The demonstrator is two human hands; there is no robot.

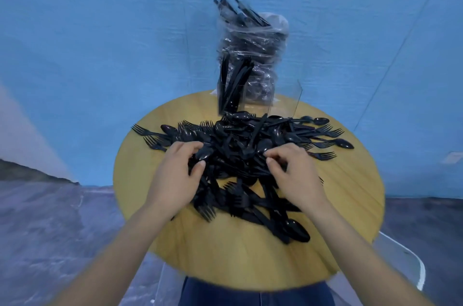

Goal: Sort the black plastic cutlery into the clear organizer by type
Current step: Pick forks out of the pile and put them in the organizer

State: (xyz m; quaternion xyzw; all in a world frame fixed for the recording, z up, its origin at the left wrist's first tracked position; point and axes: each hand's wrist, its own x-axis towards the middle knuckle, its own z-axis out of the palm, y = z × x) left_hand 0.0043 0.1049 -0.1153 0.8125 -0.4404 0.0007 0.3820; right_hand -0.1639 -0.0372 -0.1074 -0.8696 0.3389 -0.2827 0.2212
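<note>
Cutlery pile [240, 155] on table; left hands [175, 175], right hands [295, 175] curled, pinching pieces

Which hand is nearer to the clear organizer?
Left. The left hand lies in the pile almost straight below the organizer; the right hand lies farther right.

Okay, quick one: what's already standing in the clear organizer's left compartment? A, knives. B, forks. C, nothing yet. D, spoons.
A: black knives stand upright in the left compartment of the clear organizer, while forks and spoons lie in the pile on the round table.
</note>
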